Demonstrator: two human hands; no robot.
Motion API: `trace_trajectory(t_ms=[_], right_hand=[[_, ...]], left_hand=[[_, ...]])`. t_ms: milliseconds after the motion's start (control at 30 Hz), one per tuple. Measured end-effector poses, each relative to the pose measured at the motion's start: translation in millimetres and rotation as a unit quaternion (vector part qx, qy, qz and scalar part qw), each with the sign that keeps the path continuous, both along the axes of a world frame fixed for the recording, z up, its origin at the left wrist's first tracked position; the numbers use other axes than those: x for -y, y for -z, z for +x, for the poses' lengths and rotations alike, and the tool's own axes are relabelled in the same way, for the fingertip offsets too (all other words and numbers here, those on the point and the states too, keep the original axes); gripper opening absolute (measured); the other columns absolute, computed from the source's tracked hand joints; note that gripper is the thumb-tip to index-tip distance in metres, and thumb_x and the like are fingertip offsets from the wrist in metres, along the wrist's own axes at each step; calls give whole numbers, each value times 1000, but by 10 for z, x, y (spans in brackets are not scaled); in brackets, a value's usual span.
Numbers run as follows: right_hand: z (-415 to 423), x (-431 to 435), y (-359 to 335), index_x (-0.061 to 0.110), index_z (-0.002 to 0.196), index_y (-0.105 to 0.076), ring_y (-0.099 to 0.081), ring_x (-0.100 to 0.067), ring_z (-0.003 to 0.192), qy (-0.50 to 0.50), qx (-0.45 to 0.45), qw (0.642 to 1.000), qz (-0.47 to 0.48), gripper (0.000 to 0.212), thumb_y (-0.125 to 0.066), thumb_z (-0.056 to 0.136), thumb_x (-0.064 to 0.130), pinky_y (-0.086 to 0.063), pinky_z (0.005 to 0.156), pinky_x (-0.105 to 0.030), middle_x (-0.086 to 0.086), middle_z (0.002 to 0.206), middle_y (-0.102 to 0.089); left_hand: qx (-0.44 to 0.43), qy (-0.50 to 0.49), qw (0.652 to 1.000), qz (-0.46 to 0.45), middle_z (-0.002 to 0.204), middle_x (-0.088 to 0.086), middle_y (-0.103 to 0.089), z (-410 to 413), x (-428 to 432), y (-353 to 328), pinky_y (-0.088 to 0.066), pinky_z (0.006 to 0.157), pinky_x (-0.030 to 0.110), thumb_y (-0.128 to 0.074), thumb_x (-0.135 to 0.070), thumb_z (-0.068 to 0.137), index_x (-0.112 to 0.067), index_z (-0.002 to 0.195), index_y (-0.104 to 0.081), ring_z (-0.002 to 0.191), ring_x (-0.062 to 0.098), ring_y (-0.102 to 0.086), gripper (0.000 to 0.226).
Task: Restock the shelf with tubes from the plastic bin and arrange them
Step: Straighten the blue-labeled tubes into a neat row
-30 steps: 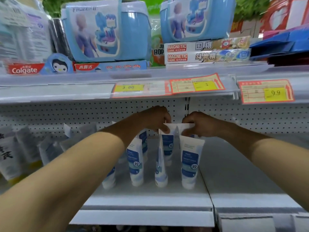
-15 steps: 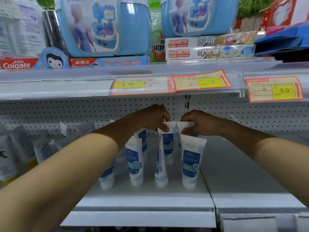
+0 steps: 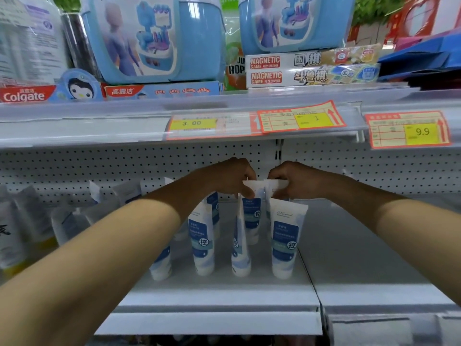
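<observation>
Tubes (image 3: 203, 243) upright on shelf (image 3: 212, 290), hands (image 3: 230, 177) (image 3: 296, 181) pinching tops

Wide open run of bare shelf (image 3: 369, 245) right of the standing tubes (image 3: 284, 242), free all the way back to the pegboard (image 3: 374, 171). Left side is crowded with leaning tubes (image 3: 67, 221) (no easy way in there). Only narrow lanes between the front tubes, and the upper shelf edge (image 3: 99, 126) with its price tags (image 3: 409, 131) caps the headroom
</observation>
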State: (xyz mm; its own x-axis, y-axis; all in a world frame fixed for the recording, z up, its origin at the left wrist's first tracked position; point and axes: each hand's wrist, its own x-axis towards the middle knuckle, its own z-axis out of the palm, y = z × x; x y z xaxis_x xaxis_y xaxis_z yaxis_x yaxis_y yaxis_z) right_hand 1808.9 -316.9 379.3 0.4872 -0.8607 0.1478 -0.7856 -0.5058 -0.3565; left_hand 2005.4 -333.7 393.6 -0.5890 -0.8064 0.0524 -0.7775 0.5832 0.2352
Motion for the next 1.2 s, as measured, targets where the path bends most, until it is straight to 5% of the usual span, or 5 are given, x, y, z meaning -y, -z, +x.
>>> trace_trajectory(t_ms=[567,767,933,1067,1200], right_hand=[[-30,25,-9,20,86,-65,-64,-21,93,-13,-5,1000,14,16,-77,79,12,-53,88,-40,-1,92,-67],[-31,17,-10,24,98,-62,-62,-19,100,0,-10,1000,10,23,-76,80,19,-52,91,-37,1,102,-66],[-111,-136,-149,20,123,-59,-53,-10,108,49,11,996,-69,39,-70,86,30,-41,87,-22,6,117,-57],[-87,-458,-295,19,96,-68,-62,-12,86,58,105,982,-148,19,-60,92,36,-43,69,-17,6,92,-67],[-42,-839,-367,19,78,-71,-67,-18,78,-2,94,996,4,47,-56,80,63,-52,73,-29,-2,80,-71]], left_hand=[[7,-13,1000,-18,99,-5,-56,11,-35,22,-40,75,23,-71,-27,85,-12,110,-66,86,9,-52,30],[-2,-36,999,-15,117,0,-57,30,-120,-34,-47,90,30,-71,-30,85,-18,123,-58,104,16,-57,42],[-79,-40,993,-78,125,1,-62,138,-296,-166,-39,90,16,-58,-13,93,-16,128,-56,113,12,-56,35],[-104,6,993,-47,118,-11,-60,296,-608,-305,-37,94,11,-49,7,85,-23,115,-64,113,1,-51,45],[-44,72,995,48,127,-19,-58,407,-886,-299,-35,98,7,-61,-1,81,-35,116,-63,117,-6,-49,49]])
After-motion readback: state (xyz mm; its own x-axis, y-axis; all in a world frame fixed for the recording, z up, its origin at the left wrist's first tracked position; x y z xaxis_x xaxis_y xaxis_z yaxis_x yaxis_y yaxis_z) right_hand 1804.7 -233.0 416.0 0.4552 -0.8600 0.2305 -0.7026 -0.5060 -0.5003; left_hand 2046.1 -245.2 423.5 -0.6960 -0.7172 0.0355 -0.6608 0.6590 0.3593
